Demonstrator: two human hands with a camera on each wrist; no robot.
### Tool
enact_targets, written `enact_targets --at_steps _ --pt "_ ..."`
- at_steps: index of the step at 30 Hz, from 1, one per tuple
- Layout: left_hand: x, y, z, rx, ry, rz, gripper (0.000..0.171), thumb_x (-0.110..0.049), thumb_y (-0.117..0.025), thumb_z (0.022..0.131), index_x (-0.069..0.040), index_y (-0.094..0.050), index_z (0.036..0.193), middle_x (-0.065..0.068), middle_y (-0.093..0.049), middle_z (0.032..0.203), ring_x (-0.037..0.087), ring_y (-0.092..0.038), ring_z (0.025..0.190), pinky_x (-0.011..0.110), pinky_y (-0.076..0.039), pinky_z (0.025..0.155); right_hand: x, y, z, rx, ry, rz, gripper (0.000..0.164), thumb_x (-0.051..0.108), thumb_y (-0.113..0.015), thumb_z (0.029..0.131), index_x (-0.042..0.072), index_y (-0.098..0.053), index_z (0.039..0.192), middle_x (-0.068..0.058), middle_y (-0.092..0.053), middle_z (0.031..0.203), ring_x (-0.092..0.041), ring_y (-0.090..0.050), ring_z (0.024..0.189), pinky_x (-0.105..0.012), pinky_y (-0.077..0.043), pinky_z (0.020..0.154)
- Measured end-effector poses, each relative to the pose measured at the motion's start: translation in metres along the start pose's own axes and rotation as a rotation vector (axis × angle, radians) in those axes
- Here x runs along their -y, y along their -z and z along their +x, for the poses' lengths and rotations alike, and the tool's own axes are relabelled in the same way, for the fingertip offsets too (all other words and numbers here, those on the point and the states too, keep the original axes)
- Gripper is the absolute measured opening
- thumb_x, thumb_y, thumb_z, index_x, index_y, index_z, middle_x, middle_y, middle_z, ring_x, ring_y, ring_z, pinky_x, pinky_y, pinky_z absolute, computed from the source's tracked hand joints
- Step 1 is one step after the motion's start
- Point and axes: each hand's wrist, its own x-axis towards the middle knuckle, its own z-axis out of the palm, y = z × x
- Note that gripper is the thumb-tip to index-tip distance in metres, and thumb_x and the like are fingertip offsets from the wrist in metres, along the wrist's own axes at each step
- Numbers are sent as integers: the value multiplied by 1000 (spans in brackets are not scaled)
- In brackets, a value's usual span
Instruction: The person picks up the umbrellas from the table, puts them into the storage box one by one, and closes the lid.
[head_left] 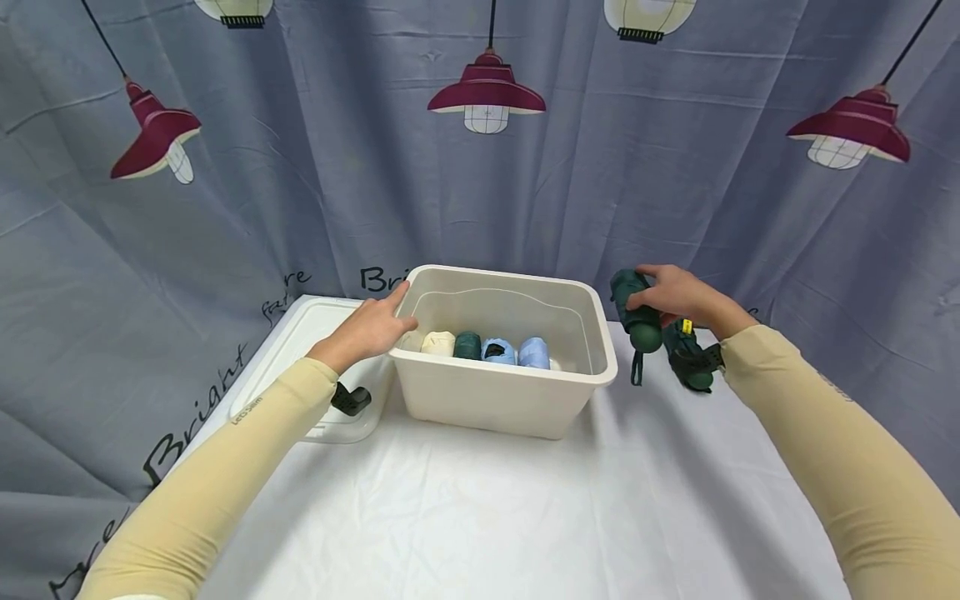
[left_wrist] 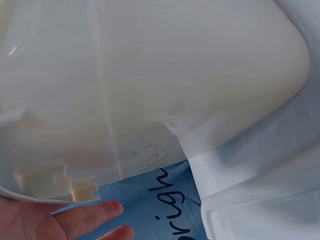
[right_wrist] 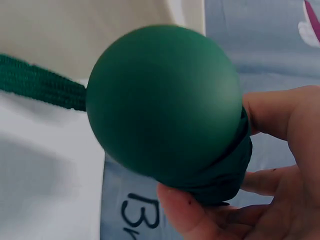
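Four short rolled fabric bundles stand side by side in our deep, cream-white rectangular plastic bin (head_left: 487, 408): a cream bundle (head_left: 437, 343), a dark green bundle (head_left: 467, 346), a light blue bundle with a black patch (head_left: 498, 352) and a plain light blue bundle (head_left: 534, 353). Our left hand (head_left: 367, 329) rests at the bin's left rim, its fingers straight and apart, the index finger reaching along the edge toward the back corner. Our right hand (head_left: 682, 296) is clamped round a dark green folded umbrella of soft fabric (head_left: 632, 292), which we hold up just beyond the bin's right end. Its smooth, round green cap (right_wrist: 165, 100) points down toward us, and a woven green strap (right_wrist: 40, 85) hangs from that end. Just beside it, below our right wrist, a second dark green folded umbrella with a yellow tag (head_left: 686, 350) lies on the white cloth-covered counter (head_left: 487, 517). To the left of the bin, partly under our forearm, we have a flat white plastic lid (head_left: 307, 333). Behind everything hangs a grey-blue fabric curtain printed with dark red lamps (head_left: 360, 167).
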Motion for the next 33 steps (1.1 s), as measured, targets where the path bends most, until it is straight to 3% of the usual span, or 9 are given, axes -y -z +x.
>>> enact_targets --at_steps 10,20,33 --pt "4 -1 3 -22 -28 8 82 -41 -50 95 -17 -12 164 31 -54 141 34 -59 111 52 -43 102 32 0 -11 -2 45 -69 89 32 -65 93 1 -16 161 -35 -46 139 -24 -68 76 -40 -60 70" --pt "4 -2 2 -28 -28 7 82 -41 -49 95 -17 -12 164 30 -55 140 34 -59 112 53 -43 102 59 -4 -16 47 71 -110 88 33 -66 93 2 -20 160 -34 -41 148 -22 -70 83 -39 -60 74" --pt "6 -3 4 -33 -32 5 83 -42 -50 94 -18 -12 164 26 -65 124 31 -60 96 48 -46 94 88 -20 -8 186 104 -149 80 29 -65 94 -2 -27 157 -35 -42 148 -17 -70 74 -35 -59 70"
